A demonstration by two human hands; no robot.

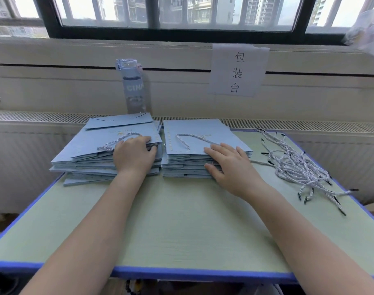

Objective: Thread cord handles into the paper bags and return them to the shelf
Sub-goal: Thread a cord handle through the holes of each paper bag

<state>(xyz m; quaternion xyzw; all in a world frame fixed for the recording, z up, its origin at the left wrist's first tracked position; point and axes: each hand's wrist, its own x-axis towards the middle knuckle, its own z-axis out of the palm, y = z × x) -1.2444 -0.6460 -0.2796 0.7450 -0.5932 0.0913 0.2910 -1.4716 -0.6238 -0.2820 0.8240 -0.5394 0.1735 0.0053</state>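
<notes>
Forearms stretched over the tabletop (182, 220), the left hand (133, 155) lying flat, gripping nothing, on the left stack (86, 145) of blue paper bags, the right hand (230, 167) likewise on the right stack (194, 128). Loose cords (298, 167) lay just right of the right hand, running far to near.

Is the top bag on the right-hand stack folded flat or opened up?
Folded flat. The top bag lies level on the right stack, its cord handle looped across its face.
</notes>
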